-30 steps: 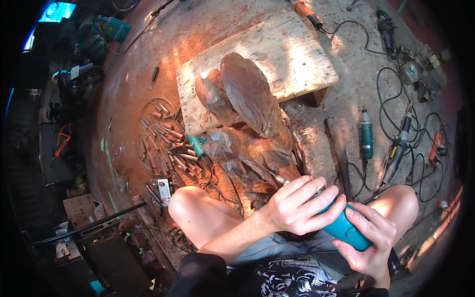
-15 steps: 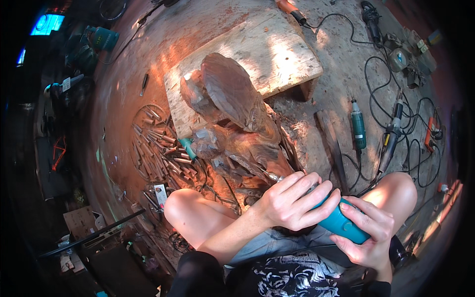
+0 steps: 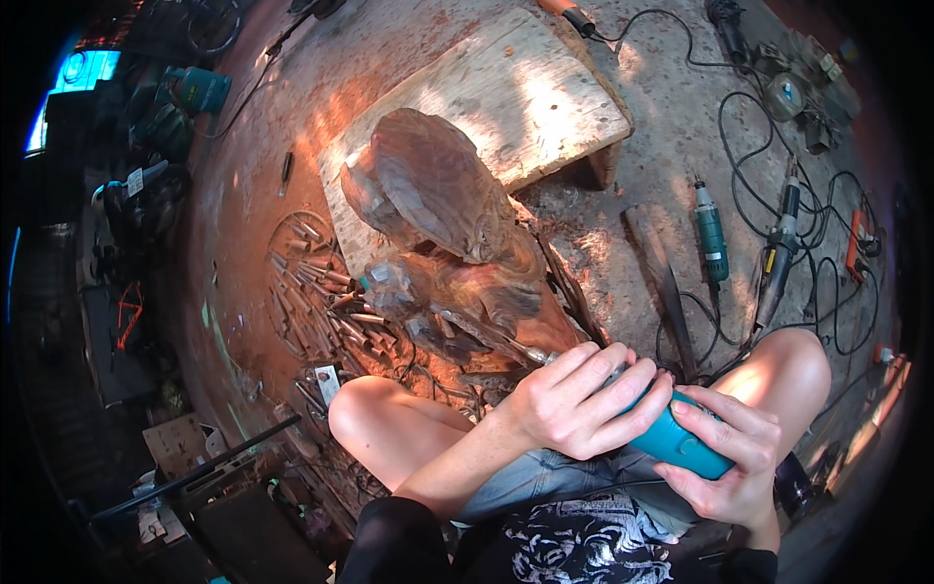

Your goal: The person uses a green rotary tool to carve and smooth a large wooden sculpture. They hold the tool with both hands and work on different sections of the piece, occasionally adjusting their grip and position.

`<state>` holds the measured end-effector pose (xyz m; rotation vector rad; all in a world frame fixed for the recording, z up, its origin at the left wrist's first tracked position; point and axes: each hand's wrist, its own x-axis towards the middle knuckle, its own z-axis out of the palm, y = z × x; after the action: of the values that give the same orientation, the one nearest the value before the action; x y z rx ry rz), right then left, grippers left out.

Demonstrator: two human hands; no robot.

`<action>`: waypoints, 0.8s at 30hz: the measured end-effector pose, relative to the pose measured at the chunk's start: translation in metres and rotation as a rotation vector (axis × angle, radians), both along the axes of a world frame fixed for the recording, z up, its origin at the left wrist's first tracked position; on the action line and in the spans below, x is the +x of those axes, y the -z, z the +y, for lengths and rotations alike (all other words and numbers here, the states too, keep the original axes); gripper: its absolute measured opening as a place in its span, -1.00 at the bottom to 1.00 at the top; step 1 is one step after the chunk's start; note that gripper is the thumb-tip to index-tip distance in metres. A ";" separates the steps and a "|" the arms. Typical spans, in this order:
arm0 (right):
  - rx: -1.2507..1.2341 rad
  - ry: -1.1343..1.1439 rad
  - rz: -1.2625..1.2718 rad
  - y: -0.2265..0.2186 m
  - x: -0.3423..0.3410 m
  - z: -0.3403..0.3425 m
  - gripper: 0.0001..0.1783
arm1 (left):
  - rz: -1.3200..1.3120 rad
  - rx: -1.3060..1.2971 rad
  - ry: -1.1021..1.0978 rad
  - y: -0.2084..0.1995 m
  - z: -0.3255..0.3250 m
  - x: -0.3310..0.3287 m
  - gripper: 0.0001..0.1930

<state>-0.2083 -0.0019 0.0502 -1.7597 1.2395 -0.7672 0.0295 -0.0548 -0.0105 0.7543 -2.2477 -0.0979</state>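
Note:
Both hands are closed on a teal die grinder [image 3: 679,438] with a metal nose. My left hand [image 3: 584,401] wraps round its front part. My right hand [image 3: 735,453] grips its rear body. The metal tip points up and left against the lower part of a brown wood carving [image 3: 438,185]; whether it touches the wood, I cannot tell. A broad rounded lobe forms the carving's top, with rough faceted lumps beside it. It leans on a pale wooden board [image 3: 525,97].
Several carving chisels [image 3: 316,292] lie in a round heap left of the carving. To the right are a dark wooden bar [image 3: 662,282], a green rotary tool [image 3: 711,234], a black grinder [image 3: 778,258] and tangled cords. My knees flank the work. A gas cylinder [image 3: 202,90] stands far left.
The view has shifted slightly. The carving appears turned a little, and a teal piece beside its lower left is now mostly hidden. Both hands keep their grip on the grinder.

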 end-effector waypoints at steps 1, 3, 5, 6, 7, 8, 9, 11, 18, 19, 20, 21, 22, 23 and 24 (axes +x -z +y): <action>0.005 -0.014 0.002 0.000 -0.002 0.002 -0.26 | 0.001 -0.008 0.007 0.001 0.000 0.000 -0.67; 0.011 -0.002 0.022 -0.001 -0.004 0.006 -0.27 | 0.004 0.004 0.027 0.001 0.001 0.000 -0.67; 0.015 0.008 0.030 0.000 -0.005 0.008 -0.27 | 0.007 0.041 0.043 0.000 0.003 -0.003 -0.67; 0.014 0.011 0.032 -0.001 -0.005 0.008 -0.27 | 0.003 0.042 0.041 -0.001 0.002 -0.002 -0.67; 0.014 0.012 0.034 -0.002 -0.005 0.007 -0.27 | 0.006 0.031 0.034 -0.001 0.001 -0.002 -0.67; 0.020 0.012 0.043 -0.003 -0.004 0.006 -0.27 | 0.009 0.020 0.026 0.001 0.001 -0.002 -0.68; 0.025 0.011 0.054 -0.005 -0.003 0.005 -0.27 | 0.014 0.009 0.015 0.002 0.000 -0.002 -0.68; 0.025 0.005 0.051 -0.004 -0.002 0.003 -0.27 | 0.004 -0.005 0.025 0.003 0.001 -0.002 -0.70; -0.027 -0.032 0.052 0.016 -0.041 0.101 0.04 | 0.011 -0.083 0.193 -0.020 0.016 0.000 -0.70; 0.072 -0.083 0.034 0.006 -0.043 0.105 0.10 | -0.003 -0.093 0.220 -0.026 0.022 0.004 -0.70; 0.147 -0.115 0.004 0.002 -0.040 0.107 0.11 | 0.015 -0.097 0.267 -0.029 0.024 0.009 -0.72; 0.167 -0.108 -0.052 0.004 -0.031 0.111 0.12 | 0.038 -0.120 0.328 -0.035 0.022 0.014 -0.72; 0.173 -0.096 -0.096 0.005 -0.023 0.115 0.13 | 0.056 -0.119 0.381 -0.044 0.020 0.021 -0.72; 0.158 -0.090 -0.142 0.013 -0.012 0.120 0.14 | 0.054 -0.114 0.429 -0.052 0.019 0.030 -0.73; 0.139 -0.092 -0.169 0.019 -0.005 0.119 0.14 | 0.083 -0.103 0.453 -0.055 0.020 0.035 -0.74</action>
<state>-0.2129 0.1169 0.0312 -1.5941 1.0656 -0.7422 0.0644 -0.0348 0.0444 0.1738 -2.2857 -0.2229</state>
